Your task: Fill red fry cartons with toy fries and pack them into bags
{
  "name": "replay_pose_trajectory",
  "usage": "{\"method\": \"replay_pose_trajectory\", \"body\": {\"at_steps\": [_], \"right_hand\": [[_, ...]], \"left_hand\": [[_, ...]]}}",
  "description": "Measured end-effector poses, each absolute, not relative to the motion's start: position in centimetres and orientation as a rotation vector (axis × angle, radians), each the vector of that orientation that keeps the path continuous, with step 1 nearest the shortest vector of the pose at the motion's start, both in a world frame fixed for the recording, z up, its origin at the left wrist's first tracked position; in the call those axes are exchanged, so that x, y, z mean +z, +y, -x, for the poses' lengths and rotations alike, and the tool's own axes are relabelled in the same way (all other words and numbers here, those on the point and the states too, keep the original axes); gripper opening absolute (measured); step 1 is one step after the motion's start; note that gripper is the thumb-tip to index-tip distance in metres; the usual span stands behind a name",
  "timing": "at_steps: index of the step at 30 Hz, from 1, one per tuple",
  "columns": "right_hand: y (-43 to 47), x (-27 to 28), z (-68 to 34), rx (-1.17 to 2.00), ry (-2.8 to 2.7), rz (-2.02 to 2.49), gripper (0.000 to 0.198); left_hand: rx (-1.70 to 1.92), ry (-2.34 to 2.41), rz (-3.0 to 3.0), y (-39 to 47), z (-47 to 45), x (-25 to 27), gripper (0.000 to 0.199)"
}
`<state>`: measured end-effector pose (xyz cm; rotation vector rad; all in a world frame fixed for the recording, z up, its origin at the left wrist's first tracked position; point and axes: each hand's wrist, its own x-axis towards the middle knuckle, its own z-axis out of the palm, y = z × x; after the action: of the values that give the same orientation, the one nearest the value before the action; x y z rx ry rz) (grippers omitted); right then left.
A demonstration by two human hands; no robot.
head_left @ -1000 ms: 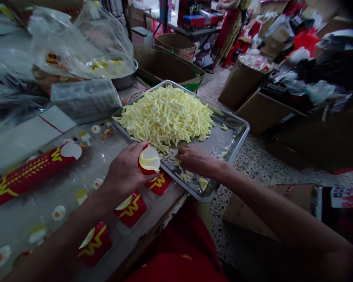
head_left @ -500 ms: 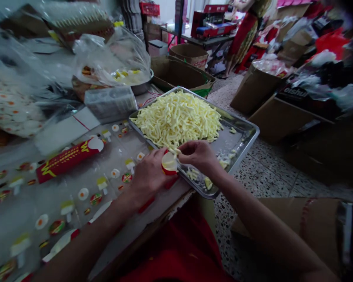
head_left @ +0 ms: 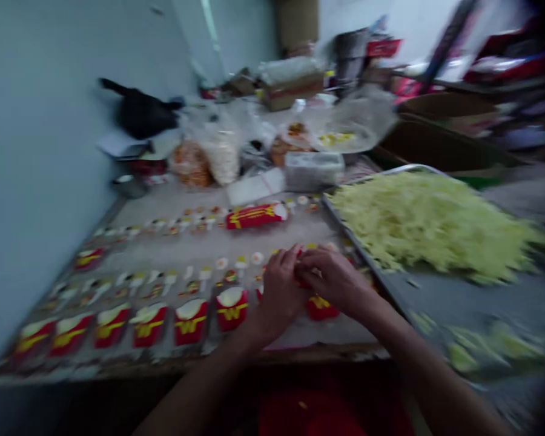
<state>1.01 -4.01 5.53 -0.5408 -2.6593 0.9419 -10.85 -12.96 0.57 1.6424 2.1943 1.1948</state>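
My two hands meet over the table, close to the tray's left edge. Between them a small red french fry carton (head_left: 302,281) shows only in part. My left hand (head_left: 279,300) is wrapped round its left side, while the bent fingers of my right hand (head_left: 338,281) close on it from the right. Whether any fries are in it is hidden. A large heap of pale yellow fry-shaped pieces (head_left: 427,221) lies on the metal tray (head_left: 367,266). Red cartons with yellow marks, such as this one (head_left: 231,309), lie in a row along the front edge.
A stack of nested red cartons (head_left: 254,216) lies behind my hands. Small food-shaped pieces are set out in rows. Farther back are a clear plastic container (head_left: 313,171), filled bags (head_left: 222,157) and a black bag (head_left: 143,112). Cardboard boxes (head_left: 449,145) stand behind the tray.
The view has swung left, bringing the carton row and wall into sight. Both hands have moved left off the tray's edge, with the carton between them; my right hand has left the fries.
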Motion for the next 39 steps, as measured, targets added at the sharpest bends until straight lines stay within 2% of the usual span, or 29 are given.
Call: {"method": "replay_pose_trajectory", "body": {"at_steps": [4,6,9,12,17,20,22,26,29,33,39], "right_hand": [[-7.5,4.4,4.3,0.711,-2.541,0.482,0.024],[-9.0,3.5,7.0,0.815,-2.495,0.467,0.028],[-10.7,2.5,11.3,1.13,-2.481,0.335,0.032],[-11.8,2.0,16.6,1.329,-2.465,0.235,0.028],[-13.4,2.3,27.3,1.435,-2.512,0.2,0.023],[-14.3,3.3,34.6,1.4,-2.61,0.148,0.026],[-15.0,3.7,39.6,1.343,-2.722,0.147,0.029],[-17.1,3.0,48.3,1.172,-2.892,0.138,0.03],[-19.3,1.5,52.2,1.084,-2.982,0.034,0.029],[-21.9,0.1,53.3,0.902,-3.074,-0.157,0.028],[-23.3,-0.4,52.5,0.348,-3.088,-0.463,0.034]], "left_hand": [[1.43,2.25,-1.376,-17.9,17.0,1.6,0.075],[1.516,2.254,-1.267,-20.5,19.8,2.1,0.083],[1.539,2.249,-1.143,-23.7,23.4,2.1,0.091],[1.507,2.238,-1.091,-26.1,27.3,1.3,0.094],[1.419,2.336,-1.057,-30.0,36.1,0.9,0.106],[1.247,2.489,-1.035,-34.0,43.4,2.0,0.102],[1.102,2.709,-0.914,-37.0,48.6,2.5,0.089],[0.833,3.007,-0.851,-41.6,56.7,2.0,0.094],[0.757,2.875,-1.115,-42.8,59.2,-0.1,0.093],[0.728,2.744,-1.285,-43.2,59.8,-3.1,0.081],[0.751,2.635,-1.399,-43.5,59.5,-3.0,0.063]]}}
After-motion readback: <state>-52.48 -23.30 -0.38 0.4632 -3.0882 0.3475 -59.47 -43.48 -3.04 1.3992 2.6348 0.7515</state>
